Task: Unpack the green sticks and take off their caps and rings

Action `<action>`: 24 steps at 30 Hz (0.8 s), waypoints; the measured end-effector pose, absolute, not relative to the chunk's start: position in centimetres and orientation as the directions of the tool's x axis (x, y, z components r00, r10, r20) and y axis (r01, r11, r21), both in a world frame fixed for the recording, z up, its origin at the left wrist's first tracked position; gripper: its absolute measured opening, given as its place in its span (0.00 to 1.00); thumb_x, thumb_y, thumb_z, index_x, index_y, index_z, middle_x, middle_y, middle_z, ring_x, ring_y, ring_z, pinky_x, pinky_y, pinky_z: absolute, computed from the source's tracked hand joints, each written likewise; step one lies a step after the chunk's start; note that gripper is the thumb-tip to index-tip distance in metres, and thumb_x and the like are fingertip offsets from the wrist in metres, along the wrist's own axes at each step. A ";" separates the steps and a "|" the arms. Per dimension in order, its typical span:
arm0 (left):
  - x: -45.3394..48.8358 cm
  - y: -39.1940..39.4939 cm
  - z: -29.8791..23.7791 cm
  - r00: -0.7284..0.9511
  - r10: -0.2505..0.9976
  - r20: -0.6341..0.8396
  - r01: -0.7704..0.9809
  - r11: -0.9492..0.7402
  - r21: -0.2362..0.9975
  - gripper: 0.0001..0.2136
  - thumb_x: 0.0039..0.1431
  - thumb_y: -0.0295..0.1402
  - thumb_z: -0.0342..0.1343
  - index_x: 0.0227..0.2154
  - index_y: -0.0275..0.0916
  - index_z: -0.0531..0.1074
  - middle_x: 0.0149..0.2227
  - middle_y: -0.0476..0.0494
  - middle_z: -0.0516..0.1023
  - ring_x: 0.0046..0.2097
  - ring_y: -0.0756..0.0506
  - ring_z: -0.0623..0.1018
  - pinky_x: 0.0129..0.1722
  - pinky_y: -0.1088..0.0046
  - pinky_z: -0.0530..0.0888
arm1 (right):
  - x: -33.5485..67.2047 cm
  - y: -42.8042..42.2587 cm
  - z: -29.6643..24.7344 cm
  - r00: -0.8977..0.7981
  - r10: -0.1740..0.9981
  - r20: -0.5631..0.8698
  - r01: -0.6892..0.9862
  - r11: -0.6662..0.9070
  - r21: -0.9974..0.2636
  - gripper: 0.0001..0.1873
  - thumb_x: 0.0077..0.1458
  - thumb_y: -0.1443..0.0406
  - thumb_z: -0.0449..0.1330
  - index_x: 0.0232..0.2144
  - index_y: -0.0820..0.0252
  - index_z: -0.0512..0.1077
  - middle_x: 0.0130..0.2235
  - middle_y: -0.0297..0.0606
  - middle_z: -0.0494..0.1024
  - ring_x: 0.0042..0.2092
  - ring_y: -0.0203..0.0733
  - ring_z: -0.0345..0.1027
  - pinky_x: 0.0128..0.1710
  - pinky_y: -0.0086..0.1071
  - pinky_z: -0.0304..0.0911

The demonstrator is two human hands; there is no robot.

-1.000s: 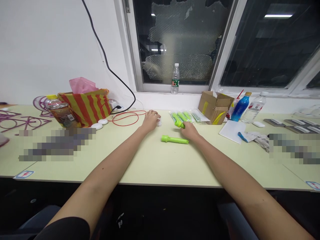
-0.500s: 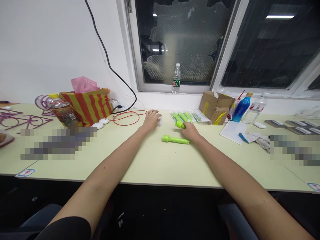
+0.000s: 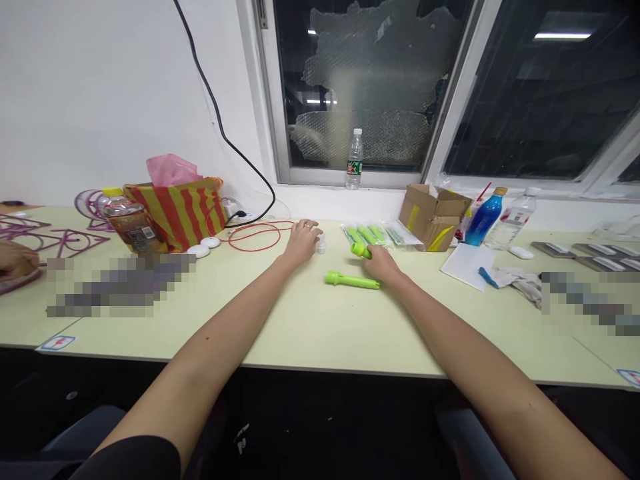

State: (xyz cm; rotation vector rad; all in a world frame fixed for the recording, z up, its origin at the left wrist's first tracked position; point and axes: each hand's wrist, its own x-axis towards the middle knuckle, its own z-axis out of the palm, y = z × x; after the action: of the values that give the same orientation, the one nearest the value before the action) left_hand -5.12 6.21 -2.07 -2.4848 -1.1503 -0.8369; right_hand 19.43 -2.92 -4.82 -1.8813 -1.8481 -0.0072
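My right hand (image 3: 383,261) is closed round a bright green plastic flashlight-shaped piece (image 3: 360,251), its wide end poking out to the left above the table. In front of it, a second green flashlight-shaped piece (image 3: 352,280) lies on its side, wide end to the left. My left hand (image 3: 301,241) rests on the table with its fingers apart and slightly bent. Right beside its fingertips stands a small clear plastic piece (image 3: 321,244); whether they touch cannot be made out. The left thumb is hidden.
Behind lie bagged green pieces (image 3: 367,233) and an open cardboard box (image 3: 434,217). Bottles and a white sheet (image 3: 467,265) are to the right. On the left are a striped bag (image 3: 180,213), a drink bottle (image 3: 131,223) and a red cable (image 3: 255,237). A neighbour's hand (image 3: 19,263) shows far left.
Both my hands and the green pieces stay as they were. The view has shifted very slightly. At the far left, another person's hand has come further into view.
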 end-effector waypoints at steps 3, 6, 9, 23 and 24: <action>-5.3 6.0 -2.0 0.516 0.586 0.624 0.765 -0.644 -0.027 0.13 0.61 0.26 0.49 0.45 0.41 0.75 0.56 0.38 0.71 0.59 0.36 0.63 0.54 0.53 0.61 | 19.3 -3.1 -4.7 0.077 0.939 0.334 0.937 0.046 -0.346 0.01 0.52 0.68 0.56 0.29 0.60 0.66 0.35 0.41 0.71 0.35 0.41 0.60 0.30 0.30 0.48; -5.6 5.9 -2.0 0.519 0.566 0.640 0.760 -0.648 -0.044 0.15 0.61 0.26 0.49 0.47 0.41 0.75 0.57 0.39 0.71 0.59 0.36 0.62 0.55 0.52 0.60 | 19.2 -3.1 -4.7 0.070 0.940 0.333 0.940 0.049 -0.336 0.01 0.52 0.68 0.56 0.29 0.60 0.66 0.35 0.41 0.71 0.35 0.41 0.60 0.30 0.30 0.49; -5.9 5.9 -2.1 0.530 0.567 0.631 0.758 -0.650 -0.053 0.16 0.60 0.25 0.49 0.48 0.43 0.74 0.58 0.40 0.70 0.60 0.36 0.62 0.55 0.51 0.60 | 19.1 -3.1 -4.8 0.054 0.937 0.345 0.943 0.067 -0.327 0.01 0.52 0.68 0.56 0.30 0.60 0.66 0.36 0.42 0.71 0.36 0.41 0.60 0.31 0.30 0.49; -5.8 5.3 -1.9 0.559 0.440 0.703 0.704 -0.700 -0.122 0.19 0.59 0.21 0.46 0.50 0.40 0.71 0.55 0.37 0.72 0.57 0.36 0.66 0.54 0.51 0.61 | 18.6 -3.3 -4.6 0.034 0.936 0.351 0.946 0.083 -0.314 0.01 0.53 0.68 0.55 0.29 0.60 0.66 0.36 0.43 0.72 0.38 0.43 0.62 0.32 0.31 0.51; -5.7 4.9 -1.7 0.566 0.419 0.710 0.689 -0.713 -0.129 0.18 0.60 0.22 0.46 0.49 0.39 0.71 0.53 0.36 0.73 0.56 0.36 0.67 0.53 0.52 0.62 | 18.5 -3.4 -4.6 0.030 0.934 0.356 0.945 0.090 -0.315 0.01 0.53 0.68 0.55 0.29 0.60 0.66 0.36 0.42 0.72 0.38 0.43 0.62 0.32 0.31 0.51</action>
State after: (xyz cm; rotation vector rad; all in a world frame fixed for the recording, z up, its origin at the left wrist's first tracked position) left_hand -5.67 4.89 -1.69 -2.4088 -0.8981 -0.9422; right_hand 18.48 -3.36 -4.59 -1.8412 -1.9006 -0.0303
